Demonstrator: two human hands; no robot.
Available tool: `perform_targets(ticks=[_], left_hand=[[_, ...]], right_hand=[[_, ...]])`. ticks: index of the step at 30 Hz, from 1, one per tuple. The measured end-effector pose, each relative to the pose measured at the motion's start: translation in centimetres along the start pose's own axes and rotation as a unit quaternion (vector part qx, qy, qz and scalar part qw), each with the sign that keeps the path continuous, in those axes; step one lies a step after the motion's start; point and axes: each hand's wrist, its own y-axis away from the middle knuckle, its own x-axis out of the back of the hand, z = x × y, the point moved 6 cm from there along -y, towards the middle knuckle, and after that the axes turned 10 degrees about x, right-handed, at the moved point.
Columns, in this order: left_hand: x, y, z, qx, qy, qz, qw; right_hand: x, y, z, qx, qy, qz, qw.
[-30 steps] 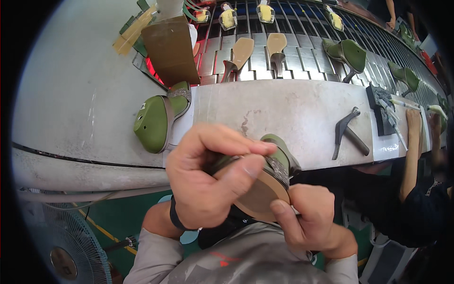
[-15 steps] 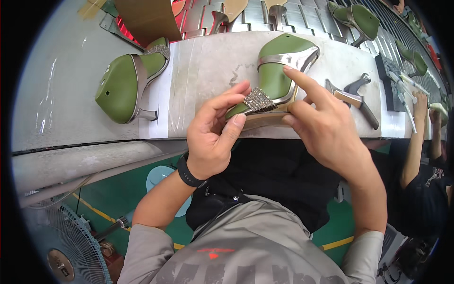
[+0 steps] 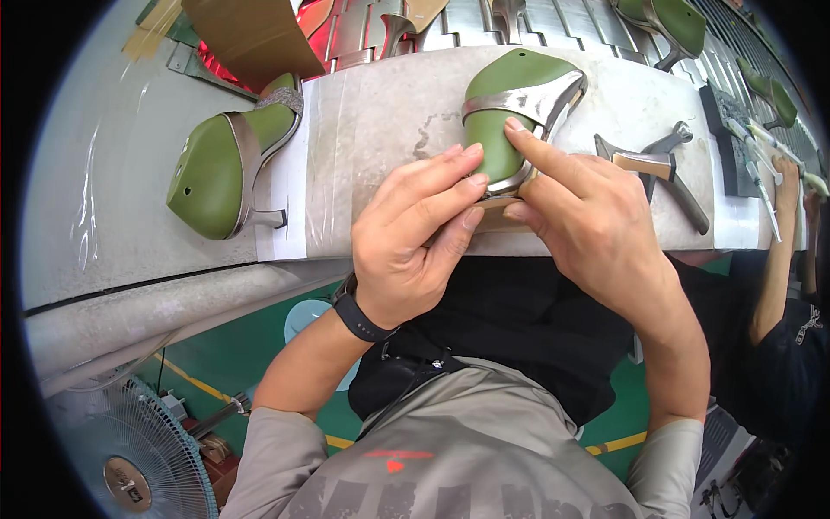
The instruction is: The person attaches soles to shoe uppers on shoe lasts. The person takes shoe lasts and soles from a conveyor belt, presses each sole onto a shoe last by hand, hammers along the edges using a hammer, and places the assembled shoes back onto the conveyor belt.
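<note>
A green shoe last [image 3: 523, 73] carries a sandal with a shiny silver strap [image 3: 540, 99] and stands at the bench's front edge. My left hand [image 3: 419, 233] wraps its fingers over the sandal's near end, thumb below, and hides the glittery band. My right hand [image 3: 596, 212] grips the sandal's right edge, with its index finger laid along the green last. Between the hands shows a strip of tan sole [image 3: 497, 212]. Just beyond my right hand is a silver heel [image 3: 640, 162]; whether it joins the held sole I cannot tell.
Another sandal on a green last [image 3: 207, 186] lies at the left. A hammer-like tool [image 3: 689, 203] rests right of my hand. Behind runs a metal slat conveyor [image 3: 467, 26] with more soles and lasts. At the right edge a co-worker's arm [image 3: 778, 242] reaches in. A fan [image 3: 138, 458] stands lower left.
My left hand has moved up and right along the sandal, and its fingers now cover the glittery band. My right hand has barely moved. The whole view has shifted slightly.
</note>
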Motion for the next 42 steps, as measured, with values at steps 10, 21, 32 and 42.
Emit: perform_targets(ticks=[10,21,32,42], left_hand=[[0.3,-1.8,0.5,0.156,0.060,-0.054,0.984],[-3.6,-7.3,2.6,0.110,-0.153,-0.150,0.971],[-8.7,-17.3,-5.7,0.159,0.058,-0.249,0.954],[-4.8,-11.3,-4.3,0.073,0.307,-0.196,0.929]], right_hand=[[1.2,-0.1,2.5,-0.016,-0.018,-0.074,0.997],[1.5,0.1,3.3,0.008,0.029,-0.129,0.991],[9.1,1.0,5.3,-0.145,0.174,0.109,0.968],[6.5,-3.0,0.6,-0.075,-0.066,0.174,0.980]])
